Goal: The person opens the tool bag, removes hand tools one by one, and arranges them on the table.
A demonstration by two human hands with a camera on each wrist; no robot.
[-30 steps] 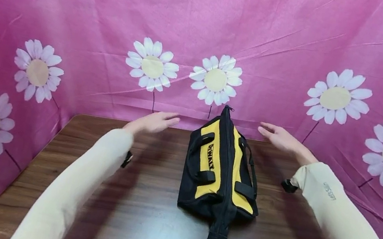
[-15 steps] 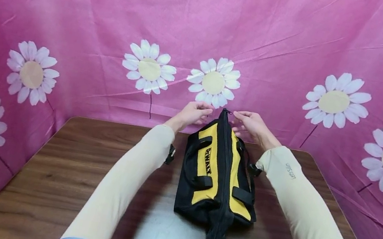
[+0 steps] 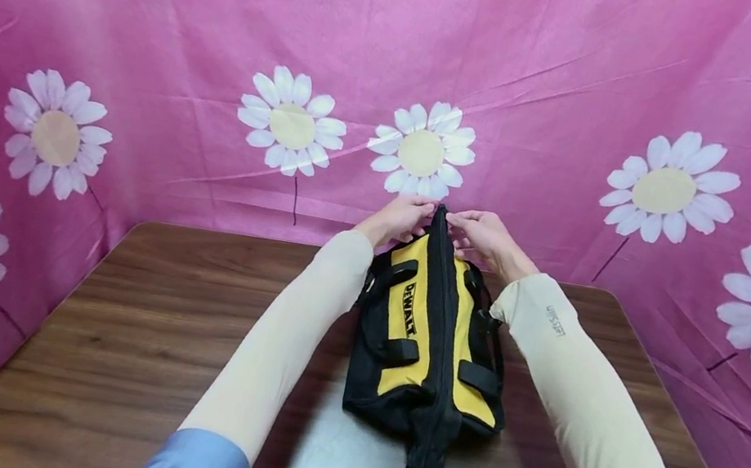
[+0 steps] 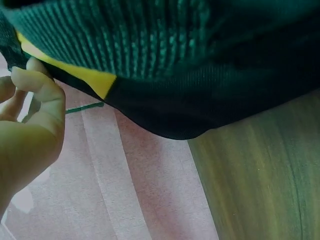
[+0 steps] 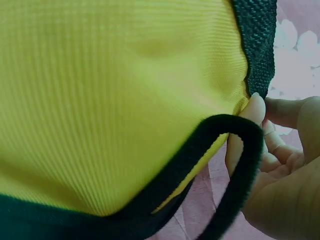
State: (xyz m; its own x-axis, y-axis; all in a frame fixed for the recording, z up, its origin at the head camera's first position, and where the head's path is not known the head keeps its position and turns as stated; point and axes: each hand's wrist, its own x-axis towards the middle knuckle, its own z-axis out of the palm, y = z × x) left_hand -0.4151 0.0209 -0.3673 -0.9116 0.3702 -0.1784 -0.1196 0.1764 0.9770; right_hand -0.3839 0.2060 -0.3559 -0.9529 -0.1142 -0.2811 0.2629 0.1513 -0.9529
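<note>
A black-and-yellow DeWalt tool bag (image 3: pixel 405 371) is found on the wood-grain tabletop (image 3: pixel 186 293), its zip (image 3: pixel 446 354) laid roughly from 12 to 6 o'clock. The zip's 12 o'clock end is pinched between thumb and finger of the right hand (image 3: pixel 488 240), positioned at 1 o'clock. At 11 o'clock, the left hand (image 3: pixel 398 220) is held with fingers bent beside that end; whether fabric is gripped cannot be determined. A daisy-printed pink backdrop (image 3: pixel 564 42) is noted beyond.
</note>
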